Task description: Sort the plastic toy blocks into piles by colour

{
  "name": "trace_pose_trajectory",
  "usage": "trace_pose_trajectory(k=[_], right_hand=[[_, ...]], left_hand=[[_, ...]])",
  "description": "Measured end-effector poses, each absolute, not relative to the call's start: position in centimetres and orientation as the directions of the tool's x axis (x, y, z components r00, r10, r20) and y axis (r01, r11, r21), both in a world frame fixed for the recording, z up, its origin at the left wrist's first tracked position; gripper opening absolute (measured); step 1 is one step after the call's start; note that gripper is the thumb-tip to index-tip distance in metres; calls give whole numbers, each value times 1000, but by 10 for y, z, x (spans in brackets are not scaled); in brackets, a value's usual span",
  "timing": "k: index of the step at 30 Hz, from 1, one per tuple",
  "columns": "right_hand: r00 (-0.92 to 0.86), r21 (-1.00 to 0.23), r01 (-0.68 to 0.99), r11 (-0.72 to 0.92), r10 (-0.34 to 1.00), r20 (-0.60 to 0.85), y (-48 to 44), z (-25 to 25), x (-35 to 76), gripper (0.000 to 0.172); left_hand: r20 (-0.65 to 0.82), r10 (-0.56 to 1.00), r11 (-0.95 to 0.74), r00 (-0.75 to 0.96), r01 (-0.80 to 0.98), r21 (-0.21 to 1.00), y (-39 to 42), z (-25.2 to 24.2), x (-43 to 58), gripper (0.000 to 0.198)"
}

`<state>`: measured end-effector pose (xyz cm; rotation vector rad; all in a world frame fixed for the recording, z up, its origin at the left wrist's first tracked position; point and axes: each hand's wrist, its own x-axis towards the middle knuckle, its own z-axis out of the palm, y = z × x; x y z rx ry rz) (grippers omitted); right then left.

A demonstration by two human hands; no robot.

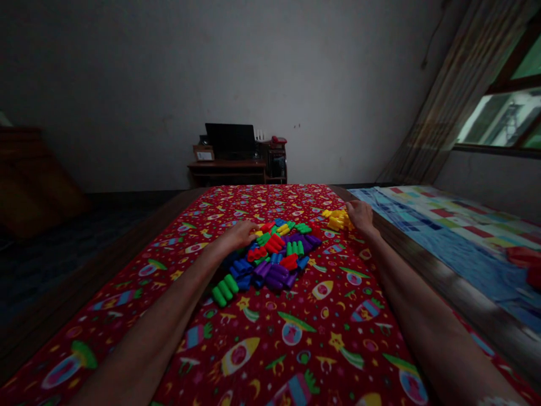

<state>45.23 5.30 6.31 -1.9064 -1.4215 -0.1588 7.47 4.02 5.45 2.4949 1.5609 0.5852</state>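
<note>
A mixed heap of ribbed plastic building blocks (278, 272) in purple, blue, green, red and yellow lies on a red patterned cloth (291, 355). My left hand (244, 233) reaches to the heap's far left edge, fingers curled, with a yellow block (258, 233) at the fingertips. To the right, apart from the heap, is a small group of yellow blocks (336, 220). Against its right side is my right hand (360, 216), fingers bent down on a yellow block partly hidden by them. A green block (225, 290) sits at the heap's near left corner.
Beyond the cloth's far end, a desk (228, 164) holds a monitor (230, 140), a cardboard box (203, 153) and a red telephone (278, 140). A checked bedspread (448, 225) spreads on the right, below a curtain (452, 96). A wooden cabinet (34, 175) stands at left.
</note>
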Motion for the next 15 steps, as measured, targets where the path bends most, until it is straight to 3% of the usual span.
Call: trace_pose_trajectory(k=[4, 7, 9, 12, 15], right_hand=[[315, -465, 885, -3, 740, 595, 52, 76, 439, 35], [157, -422, 895, 148, 780, 606, 44, 92, 414, 30], [-13, -415, 855, 312, 812, 584, 33, 102, 389, 28], [-298, -483, 668, 566, 798, 524, 15, 108, 348, 29], [-487, -501, 530, 684, 729, 481, 3, 109, 322, 33]], left_hand=[[324, 884, -433, 336, 850, 300, 35, 66, 76, 18], [442, 855, -437, 270, 835, 334, 30, 75, 82, 19], [492, 848, -444, 198, 773, 454, 28, 80, 89, 22], [455, 877, -462, 157, 540, 704, 24, 83, 105, 29], [427, 878, -477, 216, 329, 815, 18, 83, 122, 34]])
